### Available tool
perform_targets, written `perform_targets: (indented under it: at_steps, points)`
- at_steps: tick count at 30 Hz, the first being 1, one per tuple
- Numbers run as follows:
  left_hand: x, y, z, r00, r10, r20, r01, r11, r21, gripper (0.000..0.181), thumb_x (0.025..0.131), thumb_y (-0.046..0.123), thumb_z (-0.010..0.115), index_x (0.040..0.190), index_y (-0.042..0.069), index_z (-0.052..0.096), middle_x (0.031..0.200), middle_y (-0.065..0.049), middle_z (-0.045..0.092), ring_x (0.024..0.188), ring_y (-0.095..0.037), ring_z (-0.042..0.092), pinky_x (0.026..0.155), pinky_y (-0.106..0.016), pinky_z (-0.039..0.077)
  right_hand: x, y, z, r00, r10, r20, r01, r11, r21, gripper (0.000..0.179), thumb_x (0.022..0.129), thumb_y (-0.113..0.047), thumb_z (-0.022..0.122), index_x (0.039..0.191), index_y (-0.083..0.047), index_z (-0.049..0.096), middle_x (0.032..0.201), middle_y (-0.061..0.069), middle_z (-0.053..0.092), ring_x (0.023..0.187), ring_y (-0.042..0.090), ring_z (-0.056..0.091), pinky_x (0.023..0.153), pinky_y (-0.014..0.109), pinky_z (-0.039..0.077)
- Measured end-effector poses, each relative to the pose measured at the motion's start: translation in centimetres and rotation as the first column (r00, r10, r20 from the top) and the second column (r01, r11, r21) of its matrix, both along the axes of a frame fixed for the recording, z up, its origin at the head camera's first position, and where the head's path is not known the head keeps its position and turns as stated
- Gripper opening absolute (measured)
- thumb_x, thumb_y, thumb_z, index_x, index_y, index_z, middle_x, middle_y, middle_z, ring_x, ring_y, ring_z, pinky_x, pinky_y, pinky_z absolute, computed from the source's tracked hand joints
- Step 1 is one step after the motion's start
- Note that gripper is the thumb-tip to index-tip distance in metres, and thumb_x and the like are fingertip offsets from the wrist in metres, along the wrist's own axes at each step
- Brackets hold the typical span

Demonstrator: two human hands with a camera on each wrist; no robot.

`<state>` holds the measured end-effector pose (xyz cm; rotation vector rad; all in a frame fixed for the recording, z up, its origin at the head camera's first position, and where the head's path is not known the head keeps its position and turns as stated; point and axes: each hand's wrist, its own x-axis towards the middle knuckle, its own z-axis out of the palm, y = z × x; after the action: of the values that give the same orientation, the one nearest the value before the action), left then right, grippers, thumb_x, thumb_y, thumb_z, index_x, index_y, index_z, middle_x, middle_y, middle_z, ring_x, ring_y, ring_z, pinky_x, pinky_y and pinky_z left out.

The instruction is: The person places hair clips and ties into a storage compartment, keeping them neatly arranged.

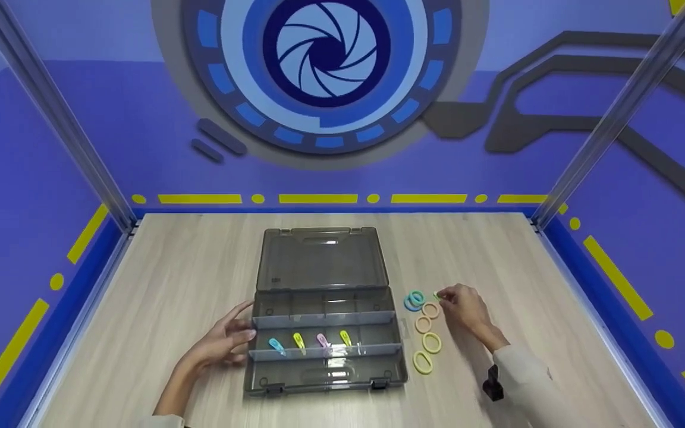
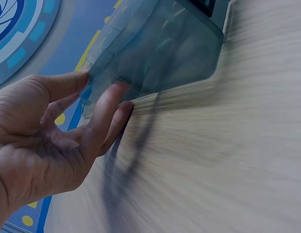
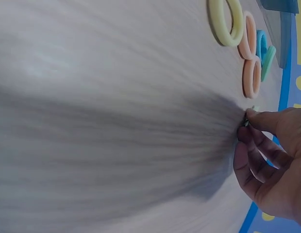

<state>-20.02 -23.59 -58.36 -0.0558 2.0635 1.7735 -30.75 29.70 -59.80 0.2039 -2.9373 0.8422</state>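
A dark see-through organizer box (image 1: pixel 326 380) lies with its lid (image 1: pixel 321 258) folded back. Several snap hair clips stand in a row in its middle section, among them a blue clip (image 1: pixel 276 345) and a pink clip (image 1: pixel 323 340). My left hand (image 1: pixel 217 343) touches the box's left side with loosely spread fingers; the left wrist view shows its fingertips at the box wall (image 2: pixel 189 58). Right of the box, my right hand (image 1: pixel 466 308) pinches a small light-green clip (image 1: pixel 436 295) between thumb and forefinger, close over the table. Most of that clip is hidden by the fingers.
Several hair ties lie between the box and my right hand: a green tie (image 1: pixel 417 292) overlapping a blue one, two peach ties and a yellow tie (image 1: pixel 423 372) beside another yellow one. Printed panels (image 1: pixel 330 178) wall the table (image 1: pixel 194 267) at back and sides.
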Motion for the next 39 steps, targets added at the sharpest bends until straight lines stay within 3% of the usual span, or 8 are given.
perform_targets:
  at_steps: [5,13,17,25,30,33,39]
  points:
    - [-0.2,0.2,0.1,1.0,0.006,0.008,-0.006,1.0,-0.017,0.077,0.101,0.017,0.063,0.164,0.017,0.019,0.151,-0.033,0.034,0.114,-0.031,0.058,0.075,-0.037,0.062,0.1,0.3,0.2,0.999,0.021,-0.046,-0.021,1.0,0.002,0.013,0.088,0.002,0.074,0.101,0.001,0.078,0.091,0.013,0.075,0.081,0.021,0.066,0.07,0.035,0.054]
    - [-0.2,0.4,0.0,1.0,-0.007,-0.011,0.007,1.0,-0.021,0.078,0.101,0.018,0.063,0.164,0.018,0.018,0.152,-0.034,0.032,0.113,-0.031,0.058,0.07,-0.033,0.06,0.3,0.8,0.4,0.999,-0.002,-0.036,0.002,1.0,-0.006,0.018,0.089,0.005,0.065,0.104,0.007,0.075,0.089,0.015,0.073,0.078,0.022,0.064,0.071,0.038,0.053]
    - [0.0,0.4,0.0,1.0,-0.018,-0.006,0.018,0.999,-0.029,0.078,0.101,0.02,0.063,0.164,0.019,0.018,0.151,-0.032,0.033,0.108,-0.029,0.06,0.068,-0.029,0.057,0.5,1.2,0.7,1.0,-0.002,0.002,0.002,0.998,-0.065,0.018,0.087,0.004,0.064,0.101,0.008,0.075,0.087,0.016,0.074,0.077,0.021,0.067,0.068,0.033,0.054]
    - [0.2,0.2,0.1,1.0,-0.01,-0.014,0.01,1.0,-0.019,0.078,0.101,0.019,0.064,0.164,0.02,0.019,0.149,-0.029,0.033,0.114,-0.031,0.056,0.069,-0.03,0.057,0.9,1.4,2.6,0.998,-0.02,0.065,0.033,0.979,-0.203,0.02,0.083,0.002,0.068,0.101,0.008,0.073,0.086,0.017,0.073,0.075,0.013,0.064,0.061,0.019,0.047]
    - [0.2,0.2,0.2,1.0,-0.01,-0.009,0.01,0.999,-0.04,0.078,0.101,0.019,0.064,0.164,0.02,0.018,0.149,-0.03,0.034,0.118,-0.033,0.056,0.07,-0.031,0.058,1.5,1.0,3.8,0.99,0.06,0.127,-0.008,0.927,-0.374,0.035,0.088,0.005,0.067,0.122,0.012,0.064,0.089,0.02,0.072,0.074,0.015,0.069,0.06,0.021,0.056]
    - [0.2,0.2,0.3,1.0,-0.003,0.004,0.003,0.999,-0.046,0.078,0.101,0.017,0.063,0.164,0.02,0.018,0.151,-0.03,0.035,0.121,-0.034,0.055,0.072,-0.033,0.059,2.1,0.6,4.4,0.97,0.148,0.191,-0.045,0.887,-0.459,0.048,0.091,0.003,0.067,0.137,0.013,0.053,0.095,0.021,0.07,0.08,0.019,0.071,0.066,0.026,0.061]
    - [0.0,0.3,0.4,1.0,-0.007,0.0,0.007,0.999,-0.042,0.078,0.101,0.015,0.063,0.164,0.021,0.018,0.15,-0.03,0.035,0.12,-0.034,0.055,0.072,-0.032,0.058,2.9,-0.3,5.7,0.925,0.282,0.253,-0.103,0.829,-0.549,0.054,0.096,-0.002,0.064,0.145,0.013,0.045,0.106,0.023,0.067,0.09,0.021,0.071,0.072,0.032,0.062]
